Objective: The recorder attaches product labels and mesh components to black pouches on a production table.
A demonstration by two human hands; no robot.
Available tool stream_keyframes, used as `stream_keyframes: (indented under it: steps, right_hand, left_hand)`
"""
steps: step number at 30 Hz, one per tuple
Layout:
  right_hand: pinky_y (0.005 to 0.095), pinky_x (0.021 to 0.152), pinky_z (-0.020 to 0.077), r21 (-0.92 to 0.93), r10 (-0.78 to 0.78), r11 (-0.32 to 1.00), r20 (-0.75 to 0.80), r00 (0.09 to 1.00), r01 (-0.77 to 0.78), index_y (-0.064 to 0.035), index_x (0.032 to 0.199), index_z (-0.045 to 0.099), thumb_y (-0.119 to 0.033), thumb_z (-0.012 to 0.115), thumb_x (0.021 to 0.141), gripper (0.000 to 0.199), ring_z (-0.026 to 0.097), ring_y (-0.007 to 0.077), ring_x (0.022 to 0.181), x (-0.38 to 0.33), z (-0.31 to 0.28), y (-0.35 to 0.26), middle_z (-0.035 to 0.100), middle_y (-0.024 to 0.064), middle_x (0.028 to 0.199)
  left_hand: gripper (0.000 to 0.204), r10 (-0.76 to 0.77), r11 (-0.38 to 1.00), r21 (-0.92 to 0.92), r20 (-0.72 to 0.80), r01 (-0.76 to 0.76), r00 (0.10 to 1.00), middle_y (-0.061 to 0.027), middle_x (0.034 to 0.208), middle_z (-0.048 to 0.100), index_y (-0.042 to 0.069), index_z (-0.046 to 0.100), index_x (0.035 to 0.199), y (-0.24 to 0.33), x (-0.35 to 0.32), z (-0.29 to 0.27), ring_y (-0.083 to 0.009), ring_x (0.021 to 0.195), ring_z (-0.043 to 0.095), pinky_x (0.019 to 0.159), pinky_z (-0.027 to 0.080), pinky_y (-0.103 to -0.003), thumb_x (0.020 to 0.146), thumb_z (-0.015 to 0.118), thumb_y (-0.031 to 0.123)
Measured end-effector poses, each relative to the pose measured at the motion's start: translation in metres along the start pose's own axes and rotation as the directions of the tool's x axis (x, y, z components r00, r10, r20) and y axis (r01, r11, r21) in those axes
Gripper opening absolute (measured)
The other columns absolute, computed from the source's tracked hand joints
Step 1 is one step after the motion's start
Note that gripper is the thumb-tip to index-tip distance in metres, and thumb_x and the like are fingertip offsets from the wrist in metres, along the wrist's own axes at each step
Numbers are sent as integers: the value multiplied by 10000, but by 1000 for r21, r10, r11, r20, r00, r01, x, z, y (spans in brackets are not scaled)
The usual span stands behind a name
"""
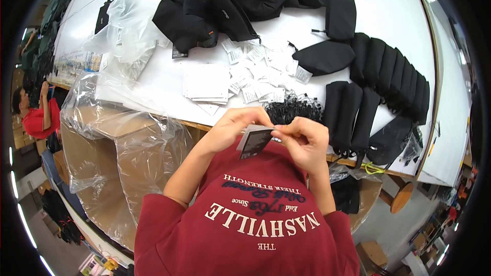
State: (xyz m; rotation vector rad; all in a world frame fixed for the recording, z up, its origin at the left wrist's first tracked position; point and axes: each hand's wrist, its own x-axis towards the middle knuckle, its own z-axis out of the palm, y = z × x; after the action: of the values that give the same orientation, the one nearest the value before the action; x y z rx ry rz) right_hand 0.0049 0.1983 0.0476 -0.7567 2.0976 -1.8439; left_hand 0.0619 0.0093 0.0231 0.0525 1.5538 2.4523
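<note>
Left hand and right hand finger-pinch black tag at its upper end. White labels lie beyond tag; black cords beyond it, rightward.

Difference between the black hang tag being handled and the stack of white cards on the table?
Colour: the black hang tag is dark with pale print; the stack of white cards shows a white top with no print discernible.
Pose: the tag is held up at a tilt, fingers of both hands at its upper edge; the stack lies flat on the white table, untouched.
Shared: both are flat and roughly rectangular.
</note>
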Motion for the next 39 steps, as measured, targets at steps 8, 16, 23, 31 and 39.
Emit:
stream_keyframes:
  steps: [8, 16, 23, 31, 39]
  right_hand:
    - [219, 451, 264, -24, 199, 980, 212, 957, -198, -15, 820, 625, -86, 730, 796, 129, 346, 31, 509, 10, -2, -3, 443, -20, 565]
    - [194, 487, 310, 391, 382, 795, 270, 884, -463, 4, 901, 559, -131, 610, 918, 145, 412, 16, 534, 9, 4, 9, 510, -34, 600]
    - [174, 465, 245, 374, 379, 815, 235, 895, -443, -11, 899, 596, -117, 582, 926, 110, 345, -19, 509, 2, 3, 16, 485, -81, 613]
    - [174, 459, 226, 471, 370, 775, 200, 907, -421, -14, 897, 598, -108, 577, 927, 101, 326, -26, 512, -3, 3, 26, 469, -92, 615]
    - [175, 463, 227, 461, 368, 770, 244, 897, -441, -10, 900, 597, -106, 576, 928, 102, 321, -27, 515, 0, 2, 24, 478, -89, 621]
  left_hand:
    - [93, -30, 983, 178, -75, 43, 997, 1, 835, 545, 17, 574, 915, 2, -10, 5, -53, 761, 530, 696, 428, -208, 935, 563, 107]
    - [73, 108, 942, 335, -266, -13, 958, -38, 827, 557, 8, 576, 900, 16, 0, 11, -65, 681, 528, 610, 423, -214, 911, 579, 80]
    - [373, 702, 222, 920, -381, 324, 601, -127, 1154, 498, 40, 532, 1159, -8, 40, -114, -306, 1060, 503, 925, 422, -385, 822, 667, 123]
    - [125, 610, 77, 988, -154, 135, 778, -57, 947, 599, 26, 612, 903, 17, 45, -124, -263, 920, 554, 808, 454, -352, 786, 651, 41]
    - [100, 761, -131, 991, 93, 12, 642, -56, 732, 521, 55, 639, 801, 77, 67, -117, -216, 674, 541, 599, 451, -332, 732, 660, -14]
